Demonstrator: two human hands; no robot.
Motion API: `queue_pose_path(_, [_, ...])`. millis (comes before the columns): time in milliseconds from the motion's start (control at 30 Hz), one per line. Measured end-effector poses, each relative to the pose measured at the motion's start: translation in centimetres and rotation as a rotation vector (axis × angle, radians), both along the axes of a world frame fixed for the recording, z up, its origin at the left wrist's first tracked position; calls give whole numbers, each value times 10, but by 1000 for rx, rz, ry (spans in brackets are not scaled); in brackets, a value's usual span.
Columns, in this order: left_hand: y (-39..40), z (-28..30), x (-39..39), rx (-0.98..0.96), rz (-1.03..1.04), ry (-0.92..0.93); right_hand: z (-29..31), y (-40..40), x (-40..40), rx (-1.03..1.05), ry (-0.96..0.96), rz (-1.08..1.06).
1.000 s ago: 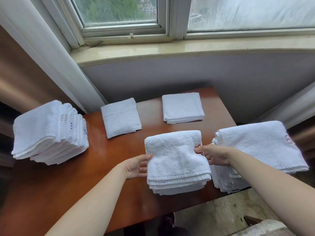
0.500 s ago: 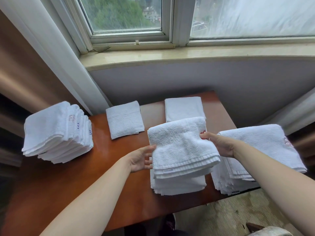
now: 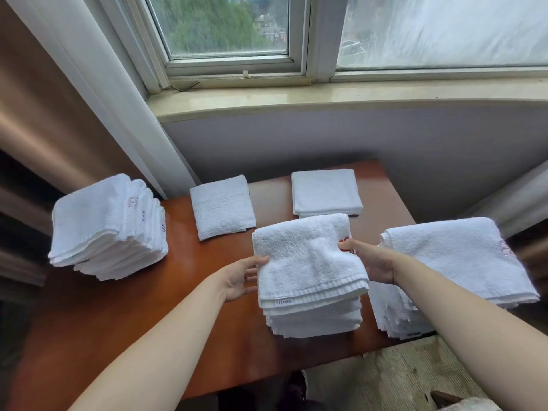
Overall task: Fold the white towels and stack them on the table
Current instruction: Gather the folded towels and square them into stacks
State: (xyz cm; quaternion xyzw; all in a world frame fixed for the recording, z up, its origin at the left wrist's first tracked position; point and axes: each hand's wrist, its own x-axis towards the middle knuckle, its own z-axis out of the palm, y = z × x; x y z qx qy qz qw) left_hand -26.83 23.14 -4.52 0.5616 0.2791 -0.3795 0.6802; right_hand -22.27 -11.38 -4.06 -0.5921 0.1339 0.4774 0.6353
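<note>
The left grip (image 3: 241, 278) holds the left edge of a folded towel (image 3: 305, 259), thumb on top and fingers curled beneath it. The right grip (image 3: 372, 262) pinches the towel's right edge, thumb over the cloth, the other fingers hidden under it. The towel is held between the two grips above a pile (image 3: 314, 320) of folded white towels at the near middle of the worktop (image 3: 189, 292); its near hem, with a small label, lies at the pile's top layer, but whether it rests there or is just clear I cannot tell.

Just right of the pile, a larger stack (image 3: 456, 256) of white towels sits at the worktop's right end, its top towel spread wide and bearing a small red mark near the far right corner; the right forearm passes over its near edge. Beyond the pile, two single folded cloths lie flat and apart: a middle cloth (image 3: 222, 206) and a far cloth (image 3: 326, 191) towards the wall. At the left end stands a thick left stack (image 3: 106, 226), leaning slightly, with small marks on some folds.

Behind the worktop are a grey wall, a sill (image 3: 326, 96) and a window (image 3: 225, 25). A curtain (image 3: 98, 84) hangs at the left.
</note>
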Motion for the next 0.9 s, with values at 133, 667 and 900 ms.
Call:
queue_pose_path(133, [6, 9, 9, -27, 19, -50, 1, 1, 8, 36, 4, -36])
queue_pose_path(667, [41, 77, 52, 17, 115, -187, 49, 44, 63, 120, -92, -40])
queue_pose_path(900, [83, 93, 59, 39, 249, -254, 69, 95, 90, 157, -144, 3])
